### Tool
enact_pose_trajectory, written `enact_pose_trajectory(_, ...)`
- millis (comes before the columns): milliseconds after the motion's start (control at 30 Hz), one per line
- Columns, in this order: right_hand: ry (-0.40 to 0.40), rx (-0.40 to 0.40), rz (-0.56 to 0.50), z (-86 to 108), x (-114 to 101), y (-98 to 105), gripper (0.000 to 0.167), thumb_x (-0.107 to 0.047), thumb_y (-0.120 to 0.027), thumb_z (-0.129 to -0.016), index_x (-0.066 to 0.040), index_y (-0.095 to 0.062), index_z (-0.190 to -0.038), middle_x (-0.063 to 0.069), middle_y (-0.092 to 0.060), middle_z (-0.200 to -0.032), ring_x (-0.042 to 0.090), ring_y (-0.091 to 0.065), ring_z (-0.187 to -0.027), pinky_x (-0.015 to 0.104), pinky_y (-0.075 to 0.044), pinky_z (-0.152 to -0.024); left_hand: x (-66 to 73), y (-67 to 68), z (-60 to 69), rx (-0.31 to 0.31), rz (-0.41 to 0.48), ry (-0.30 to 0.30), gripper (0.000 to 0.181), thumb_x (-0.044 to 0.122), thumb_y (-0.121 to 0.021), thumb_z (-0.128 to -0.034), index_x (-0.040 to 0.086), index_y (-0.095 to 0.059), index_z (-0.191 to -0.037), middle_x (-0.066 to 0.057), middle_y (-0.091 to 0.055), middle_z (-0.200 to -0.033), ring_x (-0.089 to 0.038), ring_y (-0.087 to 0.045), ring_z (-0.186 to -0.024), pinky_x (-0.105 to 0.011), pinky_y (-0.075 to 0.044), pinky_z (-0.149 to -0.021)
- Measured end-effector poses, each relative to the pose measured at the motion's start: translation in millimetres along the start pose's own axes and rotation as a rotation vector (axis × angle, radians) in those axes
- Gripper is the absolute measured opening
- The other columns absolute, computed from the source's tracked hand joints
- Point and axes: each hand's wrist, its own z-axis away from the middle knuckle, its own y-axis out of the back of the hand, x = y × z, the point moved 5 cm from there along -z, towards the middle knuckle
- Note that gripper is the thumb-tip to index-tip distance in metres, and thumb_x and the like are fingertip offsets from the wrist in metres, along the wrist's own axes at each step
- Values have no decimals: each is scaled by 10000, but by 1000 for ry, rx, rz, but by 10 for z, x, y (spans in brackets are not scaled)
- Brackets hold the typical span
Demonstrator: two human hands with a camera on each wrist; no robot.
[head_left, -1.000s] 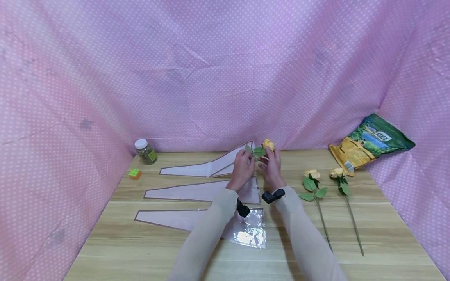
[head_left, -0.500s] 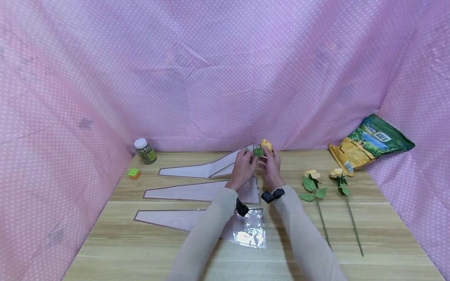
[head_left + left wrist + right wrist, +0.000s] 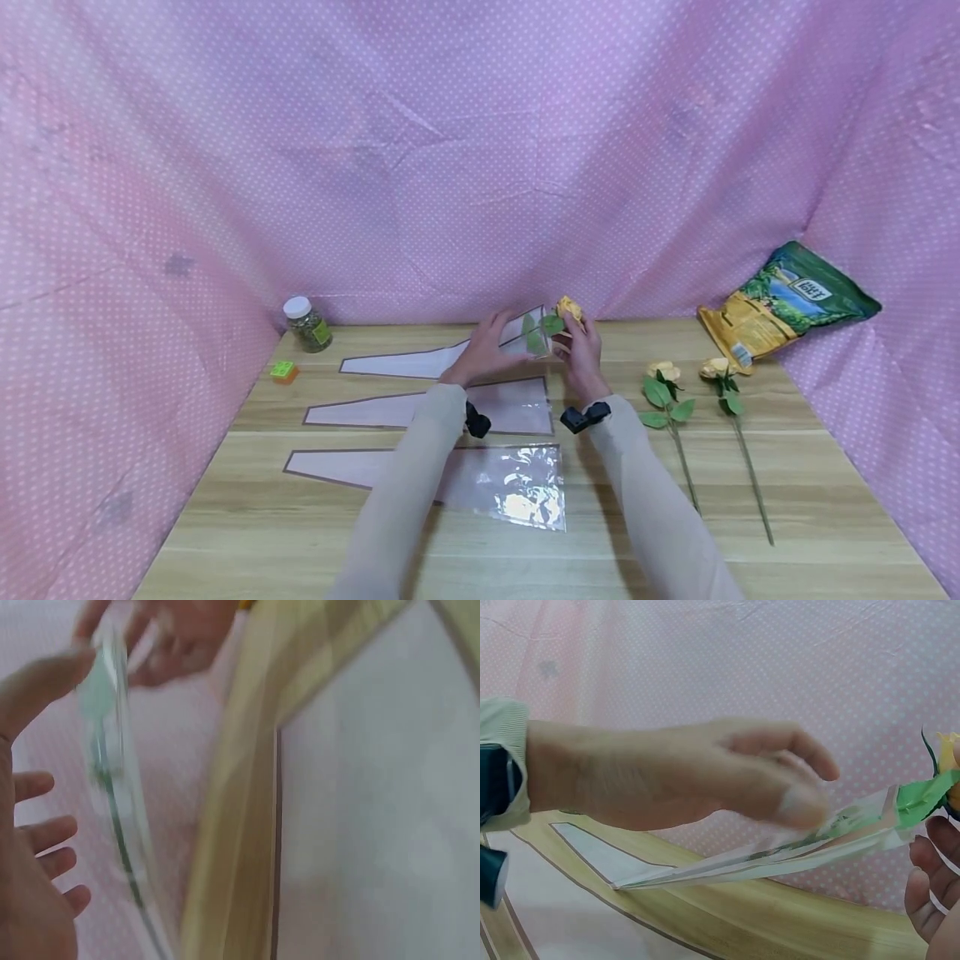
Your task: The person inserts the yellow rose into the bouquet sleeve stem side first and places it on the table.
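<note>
dotted pink cloth [image 3: 465, 167] hangs behind a pale wooden table [image 3: 247, 533].

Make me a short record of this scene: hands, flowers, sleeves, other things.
Left-hand grip: by a tapered clear plastic sleeve; contact unclear
Right-hand grip: holds a yellow leafy rose near its bloom
Held rose: stem inside that sleeve, bloom outside
Other flowers: two pale-yellow green-stemmed roses, lying at right
Other sleeves: two, flat on wooden table
Left: white-lidded jar, green-and-orange block
Right: green-and-yellow bag
</note>
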Motion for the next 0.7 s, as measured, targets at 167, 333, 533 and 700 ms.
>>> enact_pose_trajectory(167, -1, -14, 9, 6, -6, 7, 91, -319, -557, -1023, -296, -554, -1111, -136, -651, -833, 29, -620, -710, 177, -465, -588, -188, 41, -23, -109, -54, 5, 1142, 468, -858, -713, 168, -201, -1598, -74, -190, -1678, -295, -152, -1564, -569, -191, -1236)
enact_pose_trajectory(333, -18, -31, 5, 26, -11, -18, 136, -318, -574, -1014, -276, -542, -1139, -129, -653, -866, 29, -615, -715, 193, -465, -618, -298, 19, -48, -151, -93, 15, 1196, 403, -881, -707, 142, -141, -1609, -113, -132, -1692, -330, -113, -1572, -578, -152, -1245)
enact_pose_trajectory(533, -33, -45, 5, 35, -11, -22, 133, -317, -574, -1014, -268, -539, -1132, -120, -639, -891, 34, -609, -729, 224, -462, -666, -361, -60, -41, -204, -104, 53, 1219, 379, -879, -720, 155, -85, -1617, -124, -117, -1695, -346, -135, -1566, -582, -111, -1249)
enact_pose_trajectory(700, -35, -55, -30, 15, -16, 5, 63, -314, -536, -1031, -261, -540, -1065, -111, -600, -883, 34, -603, -693, 195, -473, -620, -336, -64, -48, -180, -120, 38, 1141, 340, -856, -741, 140, -141, -1608, -142, -234, -1645, -354, -233, -1523, -564, -177, -1242)
